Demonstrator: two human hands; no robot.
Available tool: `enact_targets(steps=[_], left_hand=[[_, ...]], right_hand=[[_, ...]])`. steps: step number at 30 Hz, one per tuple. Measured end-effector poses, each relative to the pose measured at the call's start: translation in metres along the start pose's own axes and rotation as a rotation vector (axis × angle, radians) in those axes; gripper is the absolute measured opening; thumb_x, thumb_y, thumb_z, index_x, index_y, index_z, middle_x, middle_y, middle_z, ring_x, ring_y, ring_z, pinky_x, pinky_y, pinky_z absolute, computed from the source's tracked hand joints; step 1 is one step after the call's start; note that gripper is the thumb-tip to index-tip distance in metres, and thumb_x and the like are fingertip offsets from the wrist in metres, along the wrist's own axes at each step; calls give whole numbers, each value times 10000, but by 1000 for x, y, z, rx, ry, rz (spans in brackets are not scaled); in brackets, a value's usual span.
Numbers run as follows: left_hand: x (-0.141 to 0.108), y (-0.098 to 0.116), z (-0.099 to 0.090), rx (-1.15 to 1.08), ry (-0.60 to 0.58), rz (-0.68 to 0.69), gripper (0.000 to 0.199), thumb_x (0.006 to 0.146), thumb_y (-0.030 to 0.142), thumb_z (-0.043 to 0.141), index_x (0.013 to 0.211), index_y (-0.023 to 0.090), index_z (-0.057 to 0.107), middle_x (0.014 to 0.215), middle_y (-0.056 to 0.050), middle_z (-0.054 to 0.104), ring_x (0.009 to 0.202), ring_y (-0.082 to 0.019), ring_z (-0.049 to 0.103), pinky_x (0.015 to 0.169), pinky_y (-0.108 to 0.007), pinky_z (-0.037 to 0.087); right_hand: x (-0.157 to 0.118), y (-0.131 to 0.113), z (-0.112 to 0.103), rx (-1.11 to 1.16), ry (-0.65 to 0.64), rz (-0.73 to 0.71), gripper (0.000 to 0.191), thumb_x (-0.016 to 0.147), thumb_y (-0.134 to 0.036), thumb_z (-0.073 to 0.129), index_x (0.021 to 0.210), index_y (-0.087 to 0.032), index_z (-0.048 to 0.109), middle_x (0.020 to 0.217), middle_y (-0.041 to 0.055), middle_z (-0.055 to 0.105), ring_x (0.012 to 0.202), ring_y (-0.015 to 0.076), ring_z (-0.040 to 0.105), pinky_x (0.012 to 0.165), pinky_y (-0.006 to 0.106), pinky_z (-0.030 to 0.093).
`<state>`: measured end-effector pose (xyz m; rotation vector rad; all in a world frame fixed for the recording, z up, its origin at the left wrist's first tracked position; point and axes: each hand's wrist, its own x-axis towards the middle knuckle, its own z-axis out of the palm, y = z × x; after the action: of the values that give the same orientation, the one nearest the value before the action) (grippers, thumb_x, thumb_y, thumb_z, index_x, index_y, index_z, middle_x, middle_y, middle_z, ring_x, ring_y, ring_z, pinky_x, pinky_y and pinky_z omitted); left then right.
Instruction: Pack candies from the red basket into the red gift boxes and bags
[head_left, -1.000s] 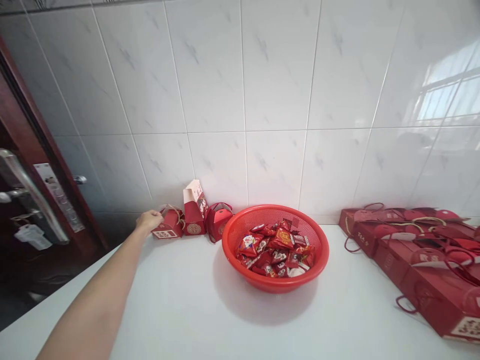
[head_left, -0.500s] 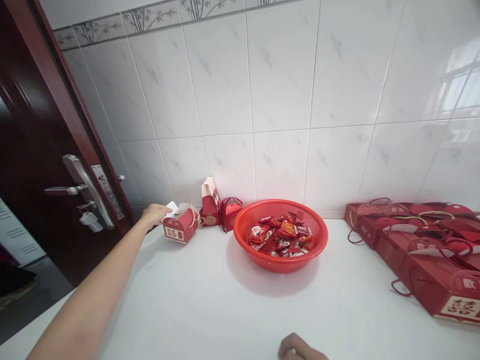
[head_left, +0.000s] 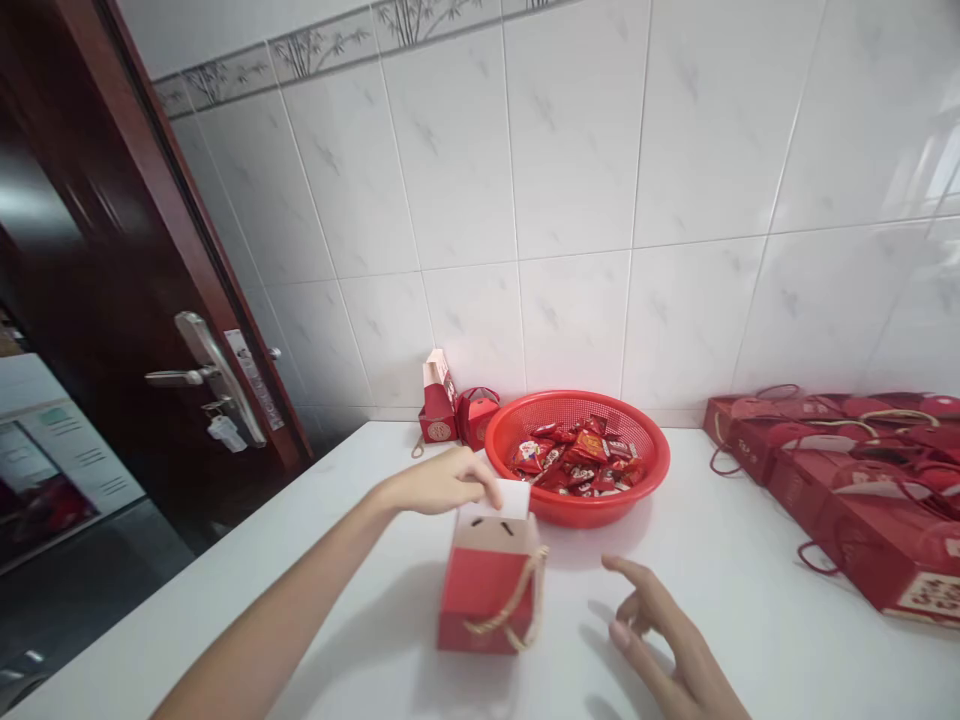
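My left hand [head_left: 450, 482] grips the upper flap of a red gift box [head_left: 484, 595] over the middle of the table, in front of the basket. The box has a pale upper part with two dark slots and a twisted tan rope handle [head_left: 521, 605] on its right side. Whether its base touches the table I cannot tell. To the right of the box, my right hand [head_left: 664, 635] is apart from it, thumb and forefinger spread with nothing between them. Just beyond the box stands a red perforated plastic basket [head_left: 577, 512] holding several wrapped sweets [head_left: 585, 455].
Two small red boxes [head_left: 440, 410] stand against the tiled wall [head_left: 570, 300], left of the basket. Rows of red gift boxes [head_left: 847, 520] with cord handles fill the table's right side. A dark door [head_left: 165, 300] with a metal handle borders the table [head_left: 360, 620] on the left.
My left hand has brought the red box from the far left to the front middle, turning it. My right hand has come further into view and its fingers have spread.
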<state>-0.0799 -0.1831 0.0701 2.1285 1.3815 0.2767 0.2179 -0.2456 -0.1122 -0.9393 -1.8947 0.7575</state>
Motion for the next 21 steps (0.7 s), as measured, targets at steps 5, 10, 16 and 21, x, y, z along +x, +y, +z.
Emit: enact_targets(steps=[5,10,16,21], left_hand=[[24,32,49,33,28,92,404,733,135,457,948,161,799,853,-28,775,727,-170,656,652,-236,453],[33,37,57,-114,68,93,320,761,259,614,1020,172,782,1033,-50,771,944,-236,688,804,-277,499],[29,27,56,-237,9,23,550,624,265,752,1169,187,736,1209,-53,719,1014,-273,669,817,-306,515],[25,21,56,-302,-34,42,650,610,289,766,1250,189,702,1102,-45,739,905,-251,675,711,-286,510]], right_hand=[[17,-28,-22,-63,42,-133,440,1021,-416,426,1456,-358,465,1449,116,478,1032,198,651,892,356,572],[40,-48,-37,-172,-102,-101,399,1023,-472,402,1322,-320,620,1529,109,412,1137,236,623,944,397,551],[72,-69,-47,-365,-170,61,364,1019,-414,415,918,-213,701,1250,116,615,931,219,669,772,362,545],[82,-83,-53,-542,-358,-4,259,922,-302,609,1165,-250,683,1159,93,632,789,189,660,713,327,530]])
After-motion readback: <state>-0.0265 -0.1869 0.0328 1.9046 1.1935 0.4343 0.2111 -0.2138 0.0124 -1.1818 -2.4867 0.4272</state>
